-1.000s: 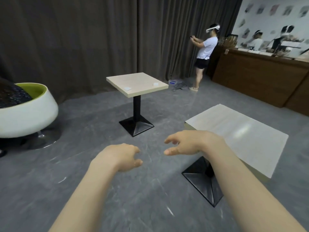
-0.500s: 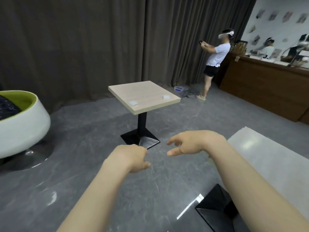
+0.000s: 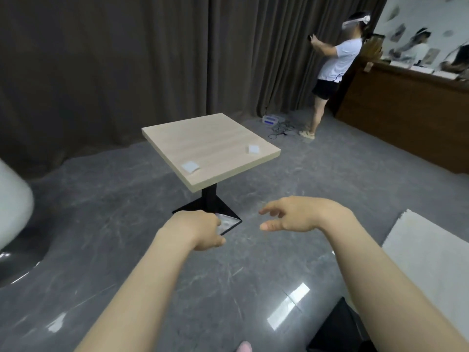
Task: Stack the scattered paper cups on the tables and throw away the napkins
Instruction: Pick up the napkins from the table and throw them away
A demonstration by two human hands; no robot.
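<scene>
head view: a square wooden table (image 3: pixel 210 138) stands on a black pedestal over the grey floor (image 3: pixel 101 224). two white napkins lie flat on that table, one napkin (image 3: pixel 190 166) near its front edge, the other napkin (image 3: pixel 253 149) near its right corner, well apart. no paper cups show. left hand (image 3: pixel 198 231) hangs short of the table, loosely curled and holding nothing; right hand (image 3: pixel 291 215) is spread, fingers released, also empty. these napkins look thin, light and limp, so a pinch at a raised edge should lift them.
</scene>
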